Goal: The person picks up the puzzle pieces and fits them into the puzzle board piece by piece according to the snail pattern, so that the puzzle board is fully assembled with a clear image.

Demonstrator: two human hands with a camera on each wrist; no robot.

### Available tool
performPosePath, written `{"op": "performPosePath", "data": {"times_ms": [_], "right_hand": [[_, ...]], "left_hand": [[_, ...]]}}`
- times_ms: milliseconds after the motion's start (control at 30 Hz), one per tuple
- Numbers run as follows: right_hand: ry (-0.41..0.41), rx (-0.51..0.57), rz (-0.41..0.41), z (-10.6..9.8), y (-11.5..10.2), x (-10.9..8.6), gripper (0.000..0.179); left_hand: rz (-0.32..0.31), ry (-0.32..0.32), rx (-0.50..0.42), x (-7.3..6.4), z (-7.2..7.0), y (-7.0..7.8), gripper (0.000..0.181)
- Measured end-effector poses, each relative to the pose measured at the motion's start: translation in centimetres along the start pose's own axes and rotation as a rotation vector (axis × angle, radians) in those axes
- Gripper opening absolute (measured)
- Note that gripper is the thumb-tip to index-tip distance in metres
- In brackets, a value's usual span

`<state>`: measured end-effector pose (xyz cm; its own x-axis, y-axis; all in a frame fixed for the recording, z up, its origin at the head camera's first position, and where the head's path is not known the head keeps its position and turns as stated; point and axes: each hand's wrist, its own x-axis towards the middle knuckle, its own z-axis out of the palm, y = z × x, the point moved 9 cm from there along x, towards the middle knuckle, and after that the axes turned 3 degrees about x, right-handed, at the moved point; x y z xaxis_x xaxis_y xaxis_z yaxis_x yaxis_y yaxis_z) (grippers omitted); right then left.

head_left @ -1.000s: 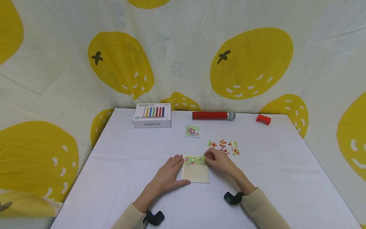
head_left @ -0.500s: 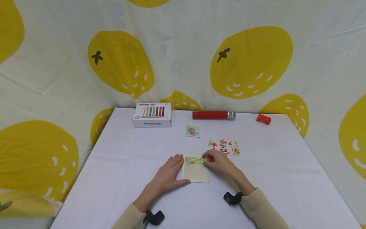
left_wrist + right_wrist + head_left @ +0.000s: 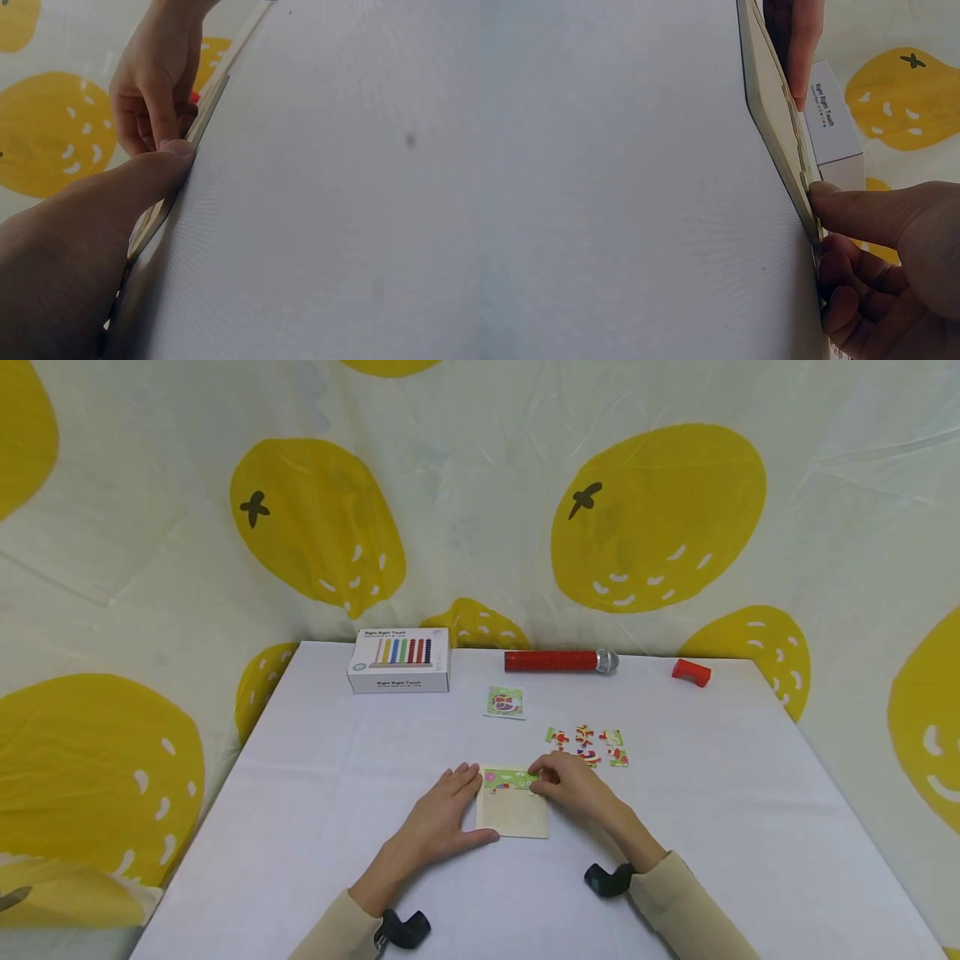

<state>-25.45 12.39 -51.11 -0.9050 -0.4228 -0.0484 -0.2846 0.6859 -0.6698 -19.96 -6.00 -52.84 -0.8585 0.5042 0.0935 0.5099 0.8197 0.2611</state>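
Note:
A square wooden puzzle board (image 3: 513, 817) lies on the white table, with a row of green puzzle pieces (image 3: 510, 779) along its far edge. My left hand (image 3: 442, 818) rests at its left side, fingers straight; the thumb (image 3: 176, 148) touches the near edge. At the far right corner my right hand (image 3: 573, 783) pinches a puzzle piece, largely hidden by the fingers. The right wrist view shows that thumb (image 3: 836, 201) on the board's top side, with the other fingers curled beside the edge.
Several loose puzzle pieces (image 3: 587, 757) lie just beyond my right hand. Farther back are a small picture card (image 3: 506, 702), a white box (image 3: 398, 661), a red microphone (image 3: 551, 662) and a red arch block (image 3: 691, 672). A patterned curtain (image 3: 480, 510) hangs behind.
My right hand has shifted slightly left along the board's far edge, taking the piece into line with the row. My left hand stays in place.

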Motion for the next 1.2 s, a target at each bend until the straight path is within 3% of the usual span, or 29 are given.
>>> {"op": "performPosePath", "data": {"times_ms": [100, 367, 533, 733, 1200], "right_hand": [[-0.003, 0.004, -0.006, 0.0, 0.0, 0.0, 0.019], [0.029, 0.062, 0.070, -1.1, 0.8, 0.3, 0.029], [0.102, 0.032, 0.042, -2.6, 1.3, 1.1, 0.032], [0.182, -0.027, 0.074, -3.8, 2.5, 1.8, 0.039], [0.231, -0.147, 0.139, -4.9, 4.4, 2.9, 0.035]], "left_hand": [[0.002, 0.005, -0.005, 0.0, 0.0, 0.0, 0.095], [0.002, -0.002, 0.003, 0.1, 0.2, -0.1, 0.095], [0.001, -0.007, 0.009, 0.1, 0.1, -0.1, 0.095], [0.006, 0.008, 0.016, 0.0, 0.1, -0.1, 0.095], [0.015, 0.021, 0.026, -0.1, 0.0, 0.1, 0.095]]}}
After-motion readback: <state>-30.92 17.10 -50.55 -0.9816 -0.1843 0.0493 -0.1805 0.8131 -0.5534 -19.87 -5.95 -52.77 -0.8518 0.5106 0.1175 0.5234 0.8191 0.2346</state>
